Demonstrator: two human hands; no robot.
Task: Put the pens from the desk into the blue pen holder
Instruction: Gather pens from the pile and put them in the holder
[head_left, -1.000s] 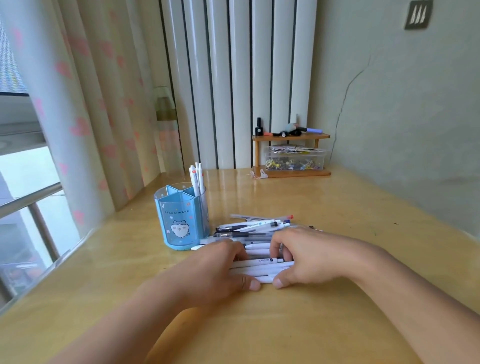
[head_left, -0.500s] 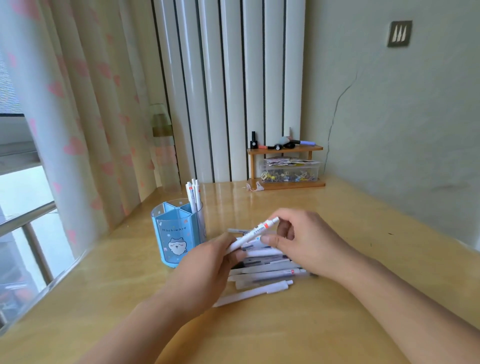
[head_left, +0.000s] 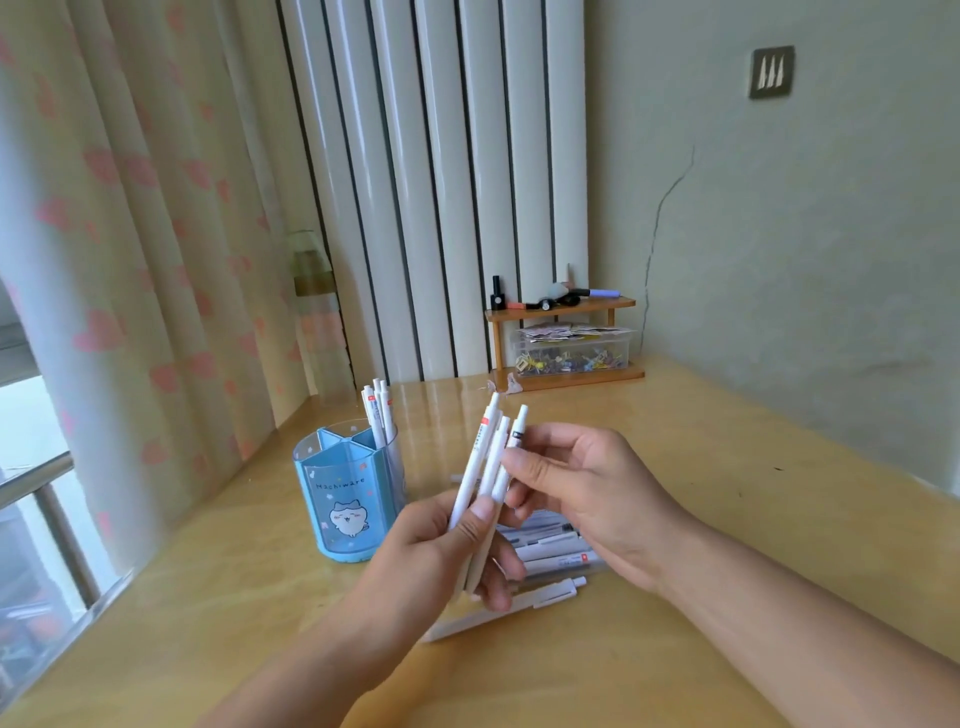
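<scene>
two bare forearms, left hand (head_left: 441, 551), right hand (head_left: 587, 493), no sleeves

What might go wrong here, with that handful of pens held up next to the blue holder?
1. The left hand holds several white pens in a loose fan, and the right hand pinches only their upper parts, so one might slip out onto the desk.
2. The blue pen holder already has pens in its back compartment; pushing the bunch in there may jam.
3. A forearm could sweep the pile of pens on the desk aside.
</scene>
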